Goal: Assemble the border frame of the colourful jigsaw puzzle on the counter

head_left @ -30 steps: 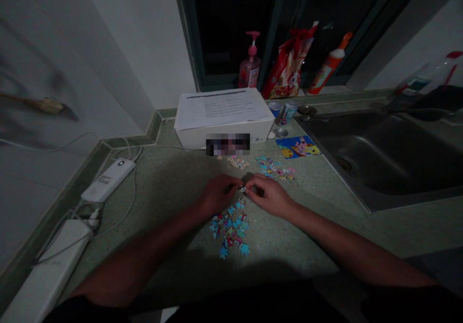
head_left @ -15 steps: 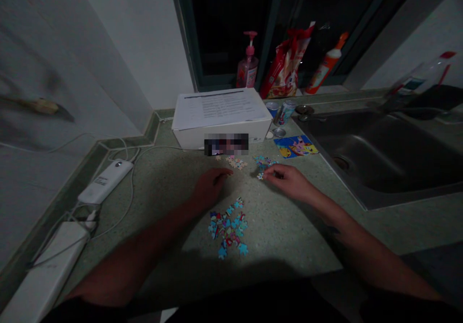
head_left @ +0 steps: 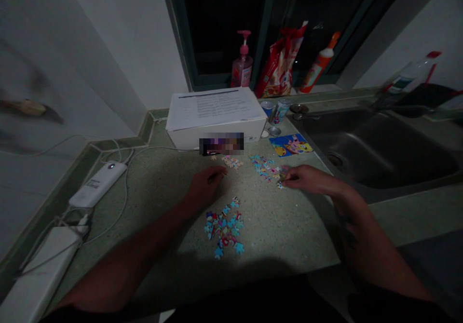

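My right hand (head_left: 307, 178) is closed, its fingertips pinching a small puzzle piece (head_left: 280, 185) low over the counter. Just beyond those fingers spreads a loose group of blue and pink puzzle pieces (head_left: 262, 163). My left hand (head_left: 207, 185) has its thumb and fingers pressed together; what they hold, if anything, is too small to make out. A pile of pale puzzle pieces (head_left: 232, 162) lies past the left fingertips. Nearer my body is a larger heap of mostly blue and red puzzle pieces (head_left: 224, 226).
A white box (head_left: 217, 115) with a printed sheet stands at the back, a blurred-out object before it. A colourful picture card (head_left: 291, 144) lies beside the sink (head_left: 390, 154). Cans (head_left: 280, 112) stand behind the card. Cables and a white power bank (head_left: 97, 184) are on the left.
My right hand has moved right with the piece at its fingertips, uncovering more of the blue and pink pieces. My left hand has hardly moved; the view has shifted slightly.
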Demonstrator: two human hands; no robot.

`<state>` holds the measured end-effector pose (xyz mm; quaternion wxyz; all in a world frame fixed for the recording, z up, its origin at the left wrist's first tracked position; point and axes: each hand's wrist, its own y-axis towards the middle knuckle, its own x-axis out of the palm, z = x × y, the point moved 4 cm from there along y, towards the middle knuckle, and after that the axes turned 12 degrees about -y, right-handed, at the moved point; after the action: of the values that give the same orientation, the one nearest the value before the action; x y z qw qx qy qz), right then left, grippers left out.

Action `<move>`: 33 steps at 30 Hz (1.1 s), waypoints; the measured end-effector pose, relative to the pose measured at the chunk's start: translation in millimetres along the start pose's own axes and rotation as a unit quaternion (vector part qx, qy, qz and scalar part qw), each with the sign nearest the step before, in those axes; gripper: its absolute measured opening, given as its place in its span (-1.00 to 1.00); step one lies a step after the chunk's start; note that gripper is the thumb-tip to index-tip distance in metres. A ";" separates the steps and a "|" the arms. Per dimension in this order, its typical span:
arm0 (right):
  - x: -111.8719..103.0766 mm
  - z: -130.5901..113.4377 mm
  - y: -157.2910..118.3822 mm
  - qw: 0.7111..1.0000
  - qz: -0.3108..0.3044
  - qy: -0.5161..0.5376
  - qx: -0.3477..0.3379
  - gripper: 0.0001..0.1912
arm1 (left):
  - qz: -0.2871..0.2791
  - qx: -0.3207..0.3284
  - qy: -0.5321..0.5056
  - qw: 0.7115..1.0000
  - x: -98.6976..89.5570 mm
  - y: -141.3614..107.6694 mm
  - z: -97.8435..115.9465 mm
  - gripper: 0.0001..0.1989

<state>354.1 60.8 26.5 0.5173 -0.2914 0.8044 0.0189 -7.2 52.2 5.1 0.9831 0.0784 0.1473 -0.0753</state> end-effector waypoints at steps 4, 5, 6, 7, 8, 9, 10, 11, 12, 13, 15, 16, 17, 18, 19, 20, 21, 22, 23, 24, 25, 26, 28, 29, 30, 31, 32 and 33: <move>-12.1 1.5 2.7 0.993 0.105 -0.007 0.048 -0.64 | -0.002 -0.002 -0.018 1.000 0.3 -0.4 0.5 -0.81; -18.2 1.0 2.1 0.986 0.155 -0.003 0.066 -0.64 | -0.001 -0.002 -0.024 1.000 0.3 -0.4 0.1 -0.81; -23.9 -0.5 1.2 0.975 0.208 0.003 0.081 -0.64 | 0.003 -0.003 -0.032 0.999 0.2 -0.2 -0.5 -0.81; -28.3 -3.6 0.4 0.962 0.256 0.006 0.091 -0.63 | 0.006 -0.005 -0.038 0.999 0.1 -0.1 -1.2 -0.81; -30.5 -8.3 0.2 0.950 0.296 0.010 0.095 -0.63 | 0.009 -0.007 -0.043 0.999 0.1 0.1 -1.9 -0.81; -30.4 -14.8 0.9 0.941 0.327 0.015 0.089 -0.64 | 0.011 -0.010 -0.045 0.999 0.0 0.3 -2.5 -0.81; -27.9 -23.7 2.6 0.935 0.347 0.021 0.066 -0.65 | 0.012 -0.011 -0.044 0.999 0.0 0.5 -2.9 -0.82; -22.5 -34.4 5.7 0.937 0.347 0.018 0.034 -0.67 | 0.012 -0.012 -0.039 0.999 -0.1 0.6 -3.0 -0.83; -15.3 -46.2 9.2 0.939 0.343 0.006 -0.001 -0.70 | 0.011 -0.012 -0.033 0.999 -0.1 0.6 -2.9 -0.84; -6.5 -58.2 12.8 0.942 0.333 -0.007 -0.036 -0.74 | 0.009 -0.011 -0.028 1.000 0.0 0.5 -2.7 -0.85; 13.6 -80.9 19.5 0.947 0.306 -0.036 -0.094 -0.78 | -0.002 -0.012 -0.028 1.000 1.3 -0.4 -1.7 -0.88; 23.5 -90.6 22.3 0.947 0.297 -0.053 -0.112 -0.79 | -0.010 -0.015 -0.032 0.999 2.4 -1.1 -1.2 -0.88; 32.7 -98.9 24.9 0.947 0.289 -0.067 -0.124 -0.79 | -0.019 -0.019 -0.039 0.999 3.8 -1.9 -0.5 -0.88; 40.7 -106.0 27.1 0.946 0.285 -0.079 -0.134 -0.79 | -0.028 -0.025 -0.046 0.998 5.5 -2.8 0.2 -0.87; 47.4 -111.9 29.0 0.944 0.282 -0.092 -0.142 -0.77 | -0.036 -0.029 -0.051 0.998 7.2 -3.7 1.1 -0.86; 52.7 -116.6 30.5 0.943 0.280 -0.104 -0.148 -0.74 | -0.043 -0.034 -0.056 0.997 8.9 -4.7 2.1 -0.86; 56.5 -120.3 31.7 0.940 0.280 -0.117 -0.154 -0.74 | -0.051 -0.039 -0.064 0.996 10.7 -5.6 3.1 -0.85; 59.0 -123.3 32.5 0.938 0.279 -0.129 -0.161 -0.75 | -0.058 -0.045 -0.074 0.995 12.5 -6.4 4.1 -0.85; 60.4 -125.5 32.8 0.935 0.279 -0.138 -0.168 -0.76 | -0.066 -0.050 -0.087 0.993 14.2 -7.1 5.0 -0.84; 60.8 -127.2 32.7 0.933 0.280 -0.145 -0.175 -0.78 | -0.074 -0.055 -0.102 0.990 15.9 -7.8 5.6 -0.84; 60.4 -128.4 32.2 0.930 0.284 -0.148 -0.180 -0.79 | -0.082 -0.061 -0.120 0.988 17.6 -8.4 5.9 -0.84; 59.4 -129.3 31.3 0.927 0.290 -0.148 -0.183 -0.78 | -0.089 -0.065 -0.136 0.985 19.1 -8.9 6.0 -0.83; 57.2 -130.7 28.9 0.922 0.303 -0.143 -0.192 -0.77 | -0.097 -0.069 -0.160 0.980 21.2 -9.6 5.4 -0.81; 56.3 -131.4 27.7 0.920 0.308 -0.139 -0.197 -0.77 | -0.098 -0.070 -0.167 0.979 21.9 -9.7 4.8 -0.80; 55.6 -131.9 26.8 0.919 0.309 -0.137 -0.201 -0.78 | -0.098 -0.070 -0.172 0.978 22.4 -9.8 4.0 -0.79; 55.2 -132.3 26.1 0.919 0.309 -0.135 -0.203 -0.79 | -0.098 -0.071 -0.175 0.977 22.7 -9.9 3.2 -0.78; 54.9 -132.5 25.8 0.920 0.307 -0.134 -0.203 -0.80 | -0.099 -0.072 -0.178 0.976 23.1 -10.0 2.4 -0.78; 54.7 -132.6 25.7 0.922 0.303 -0.134 -0.201 -0.81 | -0.100 -0.074 -0.182 0.975 23.4 -10.1 1.7 -0.77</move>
<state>216.5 13.5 35.0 0.5201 -0.1261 0.7568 0.3753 13.7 39.1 -1.7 0.9840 -0.0250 -0.0222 -0.1751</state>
